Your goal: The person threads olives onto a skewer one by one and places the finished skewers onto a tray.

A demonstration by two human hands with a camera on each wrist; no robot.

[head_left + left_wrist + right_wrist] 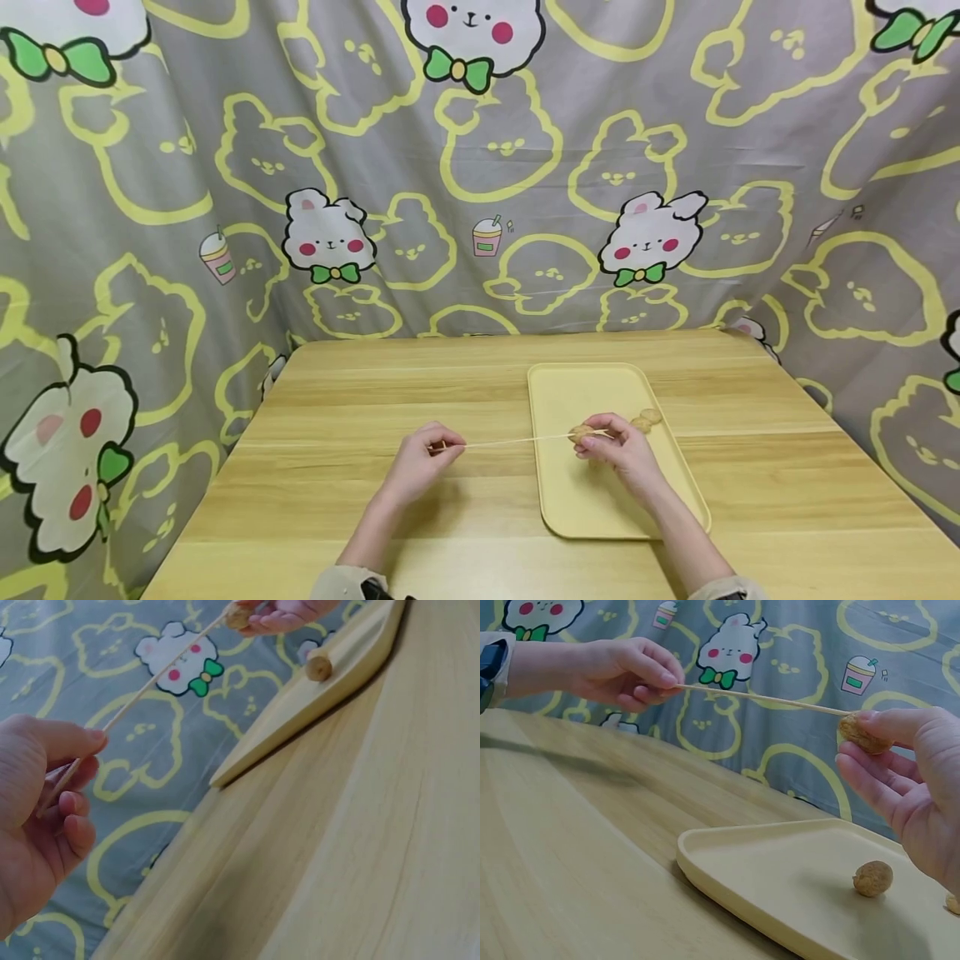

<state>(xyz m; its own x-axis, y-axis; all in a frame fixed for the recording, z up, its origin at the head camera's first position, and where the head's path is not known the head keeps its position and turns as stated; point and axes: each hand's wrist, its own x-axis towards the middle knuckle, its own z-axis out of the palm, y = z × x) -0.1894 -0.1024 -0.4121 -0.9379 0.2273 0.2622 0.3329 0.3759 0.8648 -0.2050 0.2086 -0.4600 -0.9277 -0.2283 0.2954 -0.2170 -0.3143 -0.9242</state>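
Note:
My left hand [423,458] pinches a thin wooden skewer [510,441] near one end, its lower fingers curled beneath. Above the yellow tray [551,500], my right hand [622,450] grips a round brown ball [580,434], which looks like a meatball, between thumb and fingers. The skewer runs nearly level from the left hand to this ball [862,735], and a short pale tip seems to show past it in the head view. How far it passes through is partly hidden by the fingers. Another brown ball [873,878] lies on the tray.
More brown balls [649,416] sit by the tray's right side, partly behind the right hand in the head view. The tray rests on a wood-grain table [360,392]. A grey patterned curtain [517,292] hangs around the table's back and sides.

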